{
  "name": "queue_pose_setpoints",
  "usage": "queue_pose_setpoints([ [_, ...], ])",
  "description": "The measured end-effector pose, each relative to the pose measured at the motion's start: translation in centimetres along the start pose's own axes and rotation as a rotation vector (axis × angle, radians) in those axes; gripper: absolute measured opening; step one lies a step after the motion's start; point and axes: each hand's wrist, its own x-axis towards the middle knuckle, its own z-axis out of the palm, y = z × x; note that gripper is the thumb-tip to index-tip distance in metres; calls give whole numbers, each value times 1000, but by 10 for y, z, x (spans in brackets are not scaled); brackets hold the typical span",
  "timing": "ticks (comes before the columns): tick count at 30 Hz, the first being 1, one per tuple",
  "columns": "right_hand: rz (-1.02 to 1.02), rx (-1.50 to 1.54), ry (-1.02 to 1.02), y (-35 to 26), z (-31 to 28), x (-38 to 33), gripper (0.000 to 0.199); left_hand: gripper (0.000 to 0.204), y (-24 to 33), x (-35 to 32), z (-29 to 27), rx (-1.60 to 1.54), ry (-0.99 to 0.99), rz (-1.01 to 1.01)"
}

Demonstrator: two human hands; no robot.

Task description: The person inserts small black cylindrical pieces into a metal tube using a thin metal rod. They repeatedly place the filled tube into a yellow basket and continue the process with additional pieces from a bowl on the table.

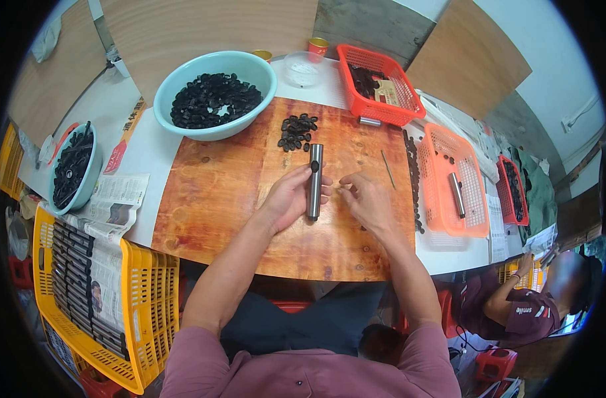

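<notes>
My left hand [290, 198] is wrapped round a shiny metal tube [315, 192], held nearly upright in the picture above a wooden board [217, 219]. A black oval piece [314, 166] sits on the tube's side near my left thumb. To the right of the tube, apart from it, my right hand [367, 202] has its fingers curled in; whether something small is between them is hidden. Beyond the tube lies a loose pile of black oval pieces [295, 132]. A thin stick [388, 169] rests on the board past my right hand.
A pale blue basin [160, 99] of black pieces stands far left, a smaller basin [94, 159] beyond it. A red basket [409, 116] and an orange basket [432, 225], holding another tube [457, 194], line the right. A yellow crate [140, 312] holds dark tubes. A co-worker [528, 305] sits lower right.
</notes>
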Motion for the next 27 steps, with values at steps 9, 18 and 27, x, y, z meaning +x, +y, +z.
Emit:
queue_pose_setpoints([
  [9, -25, -13, -20, -2, 34, 70, 21, 39, 21, 3, -13, -142, 214, 430],
  [18, -192, -147, 62, -5, 72, 102, 15, 37, 20, 7, -20, -153, 206, 379],
  [27, -111, -73, -14, 4, 52, 82, 17, 34, 21, 7, -16, -134, 195, 335],
])
